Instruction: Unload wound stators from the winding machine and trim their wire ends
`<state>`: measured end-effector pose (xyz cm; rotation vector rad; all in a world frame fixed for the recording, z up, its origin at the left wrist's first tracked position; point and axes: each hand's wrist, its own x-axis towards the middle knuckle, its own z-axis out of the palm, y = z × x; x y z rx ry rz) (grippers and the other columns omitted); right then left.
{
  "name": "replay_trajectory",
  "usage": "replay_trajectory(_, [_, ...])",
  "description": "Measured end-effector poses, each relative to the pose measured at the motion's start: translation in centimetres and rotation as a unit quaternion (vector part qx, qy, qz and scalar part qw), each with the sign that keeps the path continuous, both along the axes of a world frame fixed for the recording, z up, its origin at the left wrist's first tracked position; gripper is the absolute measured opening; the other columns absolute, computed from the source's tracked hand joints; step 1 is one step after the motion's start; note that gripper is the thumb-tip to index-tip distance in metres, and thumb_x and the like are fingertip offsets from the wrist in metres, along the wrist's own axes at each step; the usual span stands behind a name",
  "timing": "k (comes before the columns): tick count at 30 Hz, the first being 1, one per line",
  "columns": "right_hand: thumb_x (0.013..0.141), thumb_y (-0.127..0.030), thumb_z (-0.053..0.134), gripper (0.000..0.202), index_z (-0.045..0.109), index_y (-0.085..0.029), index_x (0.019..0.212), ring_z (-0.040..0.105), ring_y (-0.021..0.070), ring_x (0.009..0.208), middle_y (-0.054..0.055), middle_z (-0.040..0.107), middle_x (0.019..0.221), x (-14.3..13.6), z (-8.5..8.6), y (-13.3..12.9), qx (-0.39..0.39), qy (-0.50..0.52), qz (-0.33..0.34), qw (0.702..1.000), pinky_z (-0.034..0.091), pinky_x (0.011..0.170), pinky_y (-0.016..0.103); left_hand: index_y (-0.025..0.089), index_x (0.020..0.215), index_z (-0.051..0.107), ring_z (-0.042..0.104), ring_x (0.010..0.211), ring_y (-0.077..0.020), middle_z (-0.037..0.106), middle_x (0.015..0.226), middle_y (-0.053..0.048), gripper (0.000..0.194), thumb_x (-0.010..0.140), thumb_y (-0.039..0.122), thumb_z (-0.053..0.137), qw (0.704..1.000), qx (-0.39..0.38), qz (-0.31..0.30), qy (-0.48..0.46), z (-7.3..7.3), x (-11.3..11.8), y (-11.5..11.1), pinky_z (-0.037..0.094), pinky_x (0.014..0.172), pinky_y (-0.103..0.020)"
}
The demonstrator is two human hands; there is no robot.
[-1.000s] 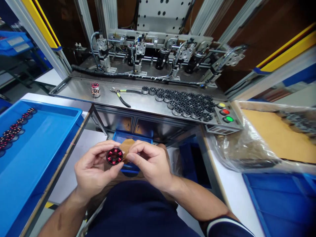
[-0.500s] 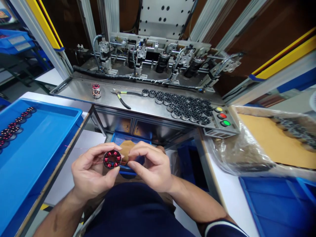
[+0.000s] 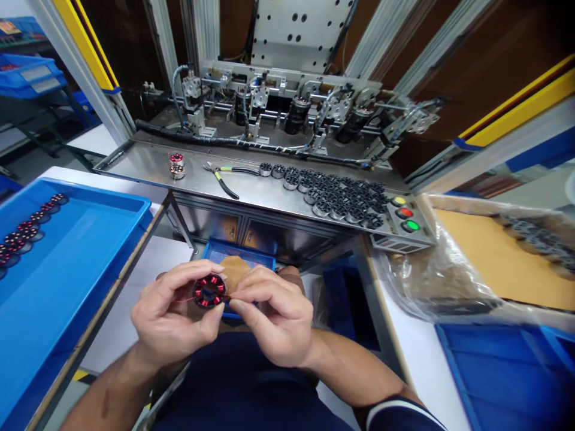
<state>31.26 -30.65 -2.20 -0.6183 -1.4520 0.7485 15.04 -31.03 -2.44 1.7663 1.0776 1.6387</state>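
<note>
Between the thumb and fingers of my left hand [image 3: 173, 314] is a motor stator [image 3: 209, 291], a dark ring with red copper coils around its inside. Its open face is turned up toward me. A thin wire end sticks out on its left side. My right hand [image 3: 274, 308] is closed in a pinch at the stator's right edge, where a fine copper wire [image 3: 227, 296] runs to the fingertips. Beyond my hands, on the metal ledge, two wound stators [image 3: 176, 166] stand close together, and a pair of cutting pliers [image 3: 221, 178] lies with its handles spread.
Many black-and-silver stator cores [image 3: 336, 191] crowd the ledge beside a button box [image 3: 406, 218]. A winding machine [image 3: 287, 108] rises behind. At left, a blue tray [image 3: 85, 239] holds a row of wound stators. At right are a plastic-lined carton [image 3: 471, 251] and a blue bin [image 3: 498, 371].
The stator and my left hand have shifted slightly right. My right thumb and finger have come closer to the stator's edge, still pinching.
</note>
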Motion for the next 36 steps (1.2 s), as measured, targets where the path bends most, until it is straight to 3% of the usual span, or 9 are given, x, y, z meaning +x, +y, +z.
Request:
replay_trajectory(4, [0.085, -0.012, 0.069, 0.009, 0.072, -0.019, 0.089, 0.067, 0.0174, 0.066, 0.006, 0.072, 0.073, 0.2, -0.1, 0.3, 0.029, 0.008, 0.029, 0.999, 0.054, 0.061, 0.031, 0.024, 0.113, 0.072, 0.074, 0.087, -0.0209, 0.078, 0.1, -0.004, 0.053, 0.064, 0.006, 0.078, 1.0, 0.015, 0.001, 0.001, 0.4, 0.2, 0.0, 0.062, 0.078, -0.031])
replay_trajectory(7, [0.083, -0.02, 0.075, 0.01, 0.072, -0.021, 0.093, 0.066, 0.0186, 0.068, 0.006, 0.071, 0.074, 1.4, 0.1, 1.9, 0.054, -0.004, 0.046, 0.997, 0.053, 0.063, 0.034, 0.025, 0.108, 0.073, 0.074, 0.083, -0.0195, 0.078, 0.098, -0.003, 0.048, 0.065, 0.004, 0.077, 0.996, -0.047, -0.053, -0.054, 1.4, 0.3, 0.1, 0.062, 0.074, -0.028])
replay_trajectory(14, [0.081, -0.034, 0.079, 0.025, 0.072, -0.017, 0.099, 0.064, 0.0216, 0.092, 0.011, 0.069, 0.096, 2.9, 2.1, 5.1, 0.158, -0.089, 0.169, 0.969, 0.054, 0.084, 0.041, 0.022, 0.102, 0.076, 0.075, 0.07, -0.0185, 0.078, 0.08, -0.006, 0.032, 0.071, 0.018, 0.081, 0.928, -0.229, -0.222, -0.191, 2.4, 0.7, 0.4, 0.06, 0.065, -0.021])
replay_trajectory(19, [0.089, -0.031, 0.072, 0.018, 0.073, -0.013, 0.088, 0.065, 0.0193, 0.093, 0.013, 0.07, 0.098, 2.4, 2.2, 5.3, 0.198, -0.086, 0.186, 0.959, 0.055, 0.085, 0.041, 0.021, 0.097, 0.077, 0.073, 0.073, -0.0137, 0.078, 0.083, -0.004, 0.029, 0.07, 0.024, 0.085, 0.902, -0.291, -0.243, -0.205, 2.8, 1.0, 0.4, 0.057, 0.07, -0.016])
replay_trajectory(22, [0.092, -0.029, 0.067, 0.019, 0.072, -0.014, 0.083, 0.066, 0.0192, 0.091, 0.012, 0.07, 0.095, 2.3, 1.9, 4.8, 0.205, -0.083, 0.153, 0.963, 0.056, 0.082, 0.04, 0.022, 0.097, 0.077, 0.073, 0.076, -0.0127, 0.078, 0.084, -0.003, 0.027, 0.071, 0.027, 0.084, 0.891, -0.303, -0.258, -0.217, 2.8, 1.1, 0.5, 0.056, 0.07, -0.014])
replay_trajectory(25, [0.093, -0.023, 0.066, 0.011, 0.07, -0.016, 0.085, 0.064, 0.0178, 0.088, 0.009, 0.071, 0.094, 2.3, 1.5, 3.6, 0.221, -0.083, 0.042, 0.971, 0.057, 0.076, 0.036, 0.023, 0.101, 0.077, 0.073, 0.077, -0.0126, 0.079, 0.087, -0.003, 0.031, 0.071, 0.029, 0.084, 0.888, -0.296, -0.261, -0.238, 2.4, 1.3, 0.7, 0.057, 0.071, -0.015])
replay_trajectory(29, [0.092, -0.015, 0.063, 0.007, 0.07, -0.018, 0.093, 0.062, 0.0173, 0.081, 0.007, 0.07, 0.086, 2.0, 1.2, 1.9, 0.23, -0.09, -0.089, 0.965, 0.057, 0.067, 0.033, 0.024, 0.105, 0.075, 0.073, 0.091, -0.0124, 0.078, 0.102, -0.001, 0.037, 0.07, 0.014, 0.083, 0.933, -0.207, -0.198, -0.218, 2.0, 1.8, 0.6, 0.057, 0.08, -0.015])
replay_trajectory(32, [0.093, -0.015, 0.061, 0.01, 0.069, -0.018, 0.098, 0.064, 0.0172, 0.076, 0.006, 0.069, 0.082, 1.4, 1.1, 1.1, 0.197, -0.076, -0.126, 0.969, 0.056, 0.066, 0.034, 0.025, 0.107, 0.073, 0.071, 0.101, -0.013, 0.076, 0.108, 0.0, 0.048, 0.067, -0.002, 0.077, 0.971, -0.095, -0.136, -0.171, 1.8, 2.2, 0.5, 0.057, 0.087, -0.018])
replay_trajectory(36, [0.093, -0.017, 0.063, 0.007, 0.069, -0.019, 0.094, 0.063, 0.015, 0.07, 0.004, 0.067, 0.078, -0.2, 1.0, 0.5, 0.111, 0.007, -0.134, 0.985, 0.053, 0.063, 0.031, 0.024, 0.111, 0.069, 0.071, 0.102, -0.0142, 0.072, 0.112, 0.0, 0.055, 0.066, -0.008, 0.075, 0.981, -0.026, -0.112, -0.157, 1.3, 2.4, 0.5, 0.06, 0.088, -0.022])
